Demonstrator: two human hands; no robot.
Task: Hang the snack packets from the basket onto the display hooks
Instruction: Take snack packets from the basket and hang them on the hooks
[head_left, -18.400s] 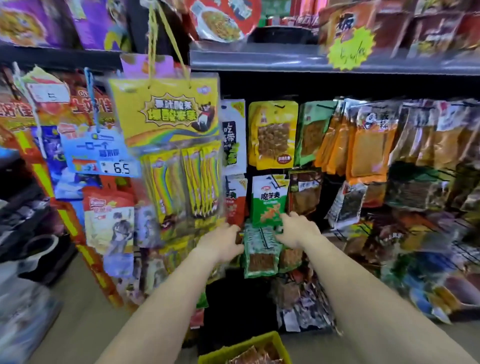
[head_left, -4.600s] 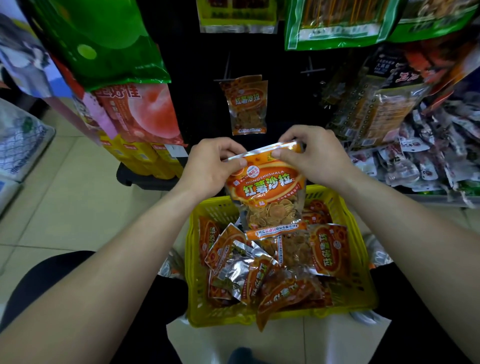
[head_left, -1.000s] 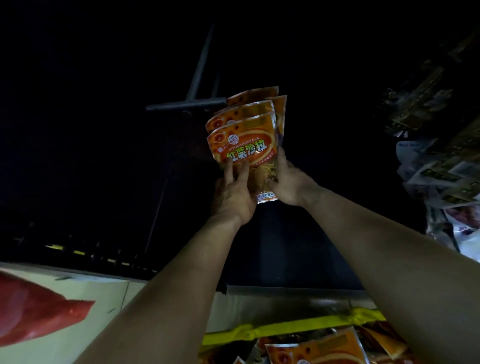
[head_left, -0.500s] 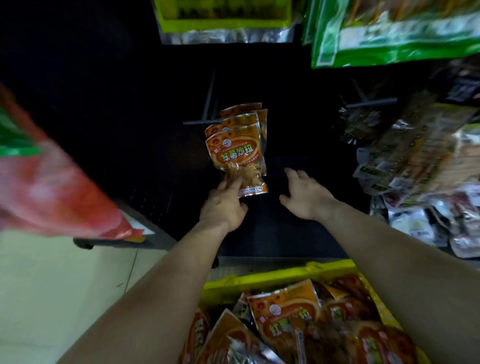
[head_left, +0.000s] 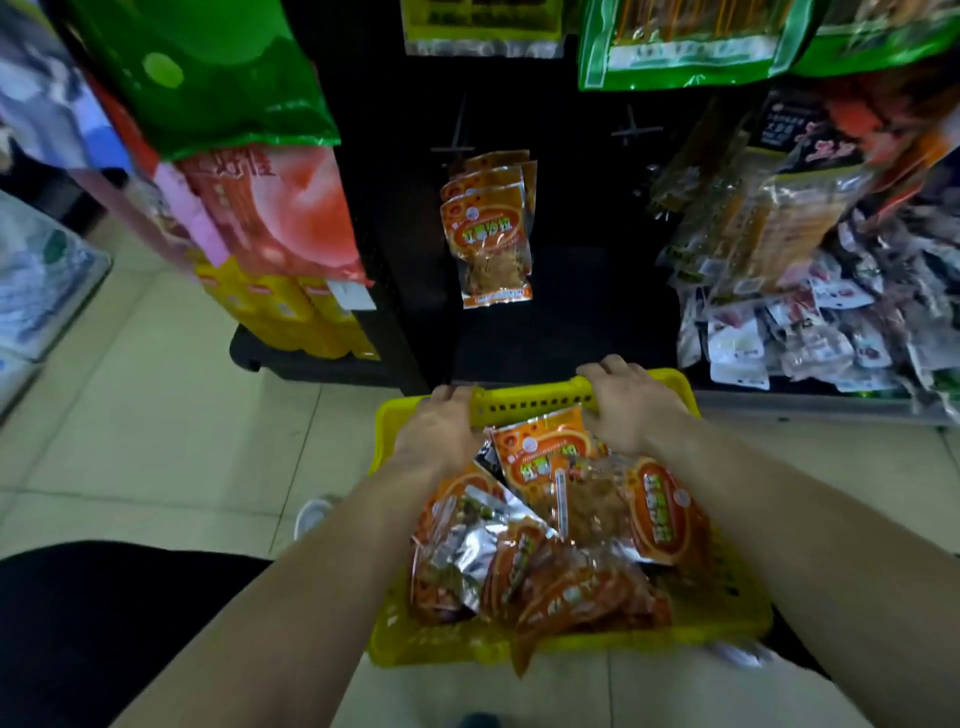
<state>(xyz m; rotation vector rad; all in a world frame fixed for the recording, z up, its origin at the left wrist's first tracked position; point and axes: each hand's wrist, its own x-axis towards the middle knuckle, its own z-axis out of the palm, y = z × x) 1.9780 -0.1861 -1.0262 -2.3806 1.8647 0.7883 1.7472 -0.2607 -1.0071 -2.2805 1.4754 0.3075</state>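
The front hanging packet (head_left: 485, 236) on the far black panel carries green characters in its orange oval, 红薯沙拉. The small round white mark above them and the strip of print along its bottom edge are too fine to read. The same characters show, partly covered, on the far basket packet (head_left: 540, 452) lying in the yellow basket (head_left: 524, 400), and turned sideways on the right basket packet (head_left: 665, 514). At far left, a red bag (head_left: 280, 218) bears large pale characters, the last two reading 好佳. A black packet (head_left: 784, 124) at far right has white print, too blurred to read. The white tag (head_left: 352, 296) under the red bag is illegible.
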